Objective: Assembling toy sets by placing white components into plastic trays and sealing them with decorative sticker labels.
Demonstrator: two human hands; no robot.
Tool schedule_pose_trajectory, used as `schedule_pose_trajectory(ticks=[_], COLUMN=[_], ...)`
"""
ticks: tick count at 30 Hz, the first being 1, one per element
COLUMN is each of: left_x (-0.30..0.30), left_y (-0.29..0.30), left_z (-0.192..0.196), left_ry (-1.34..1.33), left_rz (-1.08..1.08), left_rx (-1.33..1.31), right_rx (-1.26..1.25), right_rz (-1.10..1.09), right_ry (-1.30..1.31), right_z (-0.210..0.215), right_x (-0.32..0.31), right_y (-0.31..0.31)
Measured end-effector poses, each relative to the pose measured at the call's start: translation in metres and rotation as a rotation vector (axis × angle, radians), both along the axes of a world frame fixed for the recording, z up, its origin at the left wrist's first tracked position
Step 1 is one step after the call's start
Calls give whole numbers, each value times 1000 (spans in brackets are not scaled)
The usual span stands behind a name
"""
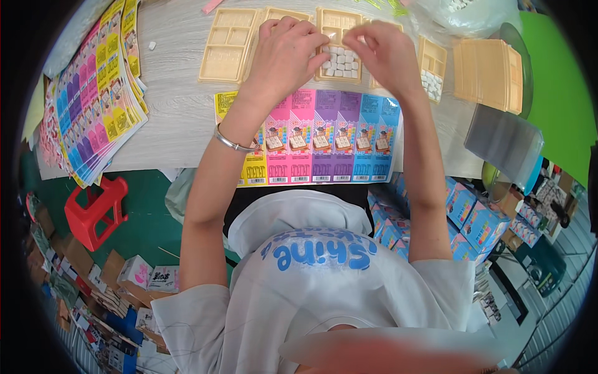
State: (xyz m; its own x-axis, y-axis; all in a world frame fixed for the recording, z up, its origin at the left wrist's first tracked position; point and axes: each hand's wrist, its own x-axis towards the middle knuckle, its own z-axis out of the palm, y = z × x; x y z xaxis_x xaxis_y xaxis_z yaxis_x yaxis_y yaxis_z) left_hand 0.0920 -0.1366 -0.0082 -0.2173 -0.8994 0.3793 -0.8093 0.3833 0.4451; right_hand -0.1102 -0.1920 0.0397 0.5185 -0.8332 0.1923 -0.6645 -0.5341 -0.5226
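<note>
A beige plastic compartment tray [339,22] stands near the middle of the table's far side. Small white tile-like pieces [341,62] fill its near compartment in rows. My left hand [286,53] bends over the tray's left rim, fingers curled, with thumb and forefinger tips close together by the tiles. Over the right rim, my right hand [389,56] pinches thumb and fingertips together above the upper tiles. Anything held in either hand is too small or hidden to make out. Below both hands lies a printed sheet [324,137] of yellow, pink, purple and blue panels.
Another beige tray [224,53] lies at left, and one with white tiles [431,68] at right. Stacked trays [489,71] stand further right, near a clear plastic bag [464,19]. Printed sheets [103,93] pile up at the left. A red stool [96,209] stands below.
</note>
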Motion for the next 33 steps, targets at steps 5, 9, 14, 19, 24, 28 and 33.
schedule_pose_trajectory(ticks=[5,9,14,19,24,28,33], left_x=[-2,-1,-1,4,-24,-49,-76], left_y=[-5,-4,-2,2,13,32,26], left_z=[-5,-7,-7,-6,4,-14,-3], left_ry=[-12,2,-11,-7,-218,-320,-200], left_rz=[-5,1,1,-8,-83,-15,15], left_rx=[31,22,58,58,-99,171,211], right_rx=[-26,-238,-312,-335,-787,-238,-94], right_rz=[129,187,133,105,-332,-599,-549], right_ry=[-144,-88,-59,-64,226,824,974], right_z=[-31,-35,-36,-13,30,34,-40], right_x=[-3,-3,-10,-19,-126,-122,-213], right_y=[41,43,56,54,-69,-195,-355])
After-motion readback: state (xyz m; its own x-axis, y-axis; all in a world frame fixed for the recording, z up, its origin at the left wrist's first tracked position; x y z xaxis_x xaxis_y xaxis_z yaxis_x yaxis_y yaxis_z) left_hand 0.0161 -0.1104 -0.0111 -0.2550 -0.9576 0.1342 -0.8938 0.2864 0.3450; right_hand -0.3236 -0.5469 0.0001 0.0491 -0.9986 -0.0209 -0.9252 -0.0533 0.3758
